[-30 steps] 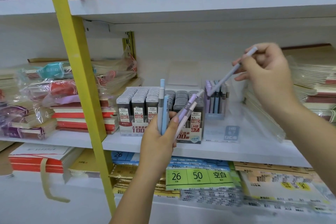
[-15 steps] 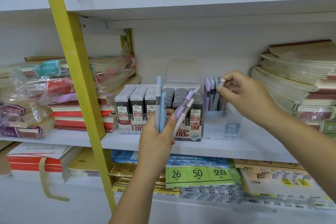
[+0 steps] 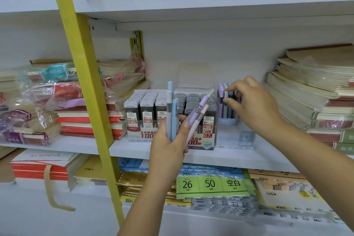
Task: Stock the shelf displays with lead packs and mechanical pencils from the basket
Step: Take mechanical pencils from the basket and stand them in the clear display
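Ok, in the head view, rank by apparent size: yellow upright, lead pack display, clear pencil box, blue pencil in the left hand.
1. yellow upright.
2. lead pack display.
3. clear pencil box, partly behind the right hand pinching a grey pencil.
4. blue pencil in the left hand, smallest, though nearest the camera.

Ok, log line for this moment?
left hand: grips pastel mechanical pencils | right hand: pinches pale grey pencil in clear plastic display box | step: seating pencil

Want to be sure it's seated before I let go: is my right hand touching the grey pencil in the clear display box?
Touching. The head view shows the right hand pinching the grey pencil by its top, forefinger above, thumb below.
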Tool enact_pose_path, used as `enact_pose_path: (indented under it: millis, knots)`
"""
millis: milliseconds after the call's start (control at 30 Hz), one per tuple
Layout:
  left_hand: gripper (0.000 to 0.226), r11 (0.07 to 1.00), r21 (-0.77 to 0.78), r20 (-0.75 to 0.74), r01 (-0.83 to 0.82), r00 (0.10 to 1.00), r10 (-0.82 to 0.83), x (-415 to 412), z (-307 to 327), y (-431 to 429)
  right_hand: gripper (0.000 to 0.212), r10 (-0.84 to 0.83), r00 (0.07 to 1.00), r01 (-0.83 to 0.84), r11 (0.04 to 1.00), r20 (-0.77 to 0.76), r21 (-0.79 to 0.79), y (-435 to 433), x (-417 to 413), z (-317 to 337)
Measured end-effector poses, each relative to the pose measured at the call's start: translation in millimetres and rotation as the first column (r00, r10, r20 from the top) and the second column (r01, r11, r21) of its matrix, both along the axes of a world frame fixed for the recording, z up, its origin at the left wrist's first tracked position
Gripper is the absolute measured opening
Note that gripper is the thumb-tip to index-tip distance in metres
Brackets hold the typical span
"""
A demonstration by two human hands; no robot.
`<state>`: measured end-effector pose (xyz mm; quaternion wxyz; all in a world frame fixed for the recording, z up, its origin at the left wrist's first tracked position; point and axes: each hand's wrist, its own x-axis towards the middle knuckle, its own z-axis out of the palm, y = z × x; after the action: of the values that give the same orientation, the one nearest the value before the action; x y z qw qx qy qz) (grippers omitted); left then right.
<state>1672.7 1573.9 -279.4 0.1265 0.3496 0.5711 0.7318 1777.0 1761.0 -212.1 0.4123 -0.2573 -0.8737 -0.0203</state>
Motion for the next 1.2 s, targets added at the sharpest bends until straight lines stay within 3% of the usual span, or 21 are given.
enact_pose_path:
  millis: [67, 133, 167, 200, 267, 400, 433, 500, 600, 667, 767, 900, 1200]
  knots:
    - [0.005, 1.000, 0.001, -0.011, -0.004, 1.000, 0.004, -0.3, -0.2, -2.0, 0.024, 0.032, 0.999, -0.035, 0.998, -0.044, -0.056, -6.7, 3.4, 0.6]
    - [0.004, 1.000, -0.008, -0.032, 0.005, 0.999, -0.005, 0.1, 0.1, -4.4, 0.023, 0.174, 0.967, -0.211, 0.956, -0.186, -0.205, -18.7, 9.5, 2.4]
    - [0.006, 1.000, -0.020, -0.051, 0.013, 0.999, -0.014, 0.7, 0.5, -4.6, 0.022, 0.269, 0.917, -0.363, 0.869, -0.295, -0.337, -26.8, 12.0, 4.8]
    - [0.007, 0.999, -0.034, -0.066, 0.020, 0.998, -0.022, 1.6, 0.6, -4.2, 0.023, 0.353, 0.849, -0.514, 0.721, -0.393, -0.465, -35.1, 13.3, 7.0]
    - [0.005, 0.998, -0.049, -0.070, 0.037, 0.997, -0.040, 3.8, 1.5, -2.7, 0.025, 0.444, 0.755, -0.655, 0.465, -0.483, -0.596, -48.1, 12.6, 9.4]
    - [0.008, 0.995, -0.072, -0.079, 0.076, 0.994, -0.082, 5.6, 6.9, -2.1, 0.019, 0.327, 0.656, -0.755, 0.280, -0.681, -0.593, -48.0, 10.8, 14.9]
    - [0.007, 0.994, -0.074, -0.073, 0.080, 0.994, -0.086, 5.1, 7.3, -2.3, 0.017, 0.274, 0.637, -0.768, 0.298, -0.720, -0.567, -43.6, 12.5, 17.5]
    - [0.012, 0.995, -0.069, -0.049, 0.072, 0.996, -0.075, 3.7, 7.8, -3.3, 0.014, 0.218, 0.612, -0.761, 0.425, -0.760, -0.491, -32.3, 18.9, 25.5]
    - [0.011, 0.999, -0.041, -0.006, 0.023, 1.000, -0.023, -0.5, 8.1, -2.7, 0.018, 0.290, 0.573, -0.715, 0.634, -0.767, -0.295, -16.6, 32.2, 36.5]
    - [0.010, 0.999, -0.036, 0.003, -0.005, 1.000, 0.005, -2.4, 8.2, -1.6, 0.021, 0.356, 0.660, -0.617, 0.759, -0.662, -0.207, -8.6, 38.4, 39.5]
    - [0.013, 0.999, -0.046, 0.002, -0.017, 1.000, 0.017, -2.8, 9.0, 1.5, 0.016, 0.307, 0.884, -0.379, 0.913, -0.352, -0.154, -1.2, 36.7, 36.0]
    - [0.012, 0.998, -0.053, -0.020, -0.028, 0.999, 0.027, -1.6, 9.4, 5.8, 0.014, 0.264, 0.958, -0.275, 0.957, -0.112, -0.095, -0.9, 29.7, 24.0]
    - [0.013, 0.998, -0.067, -0.016, -0.002, 1.000, 0.001, 0.1, 10.6, 12.2, 0.015, 0.273, 0.957, -0.289, 0.922, -0.095, -0.259, 10.0, 31.6, 17.7]
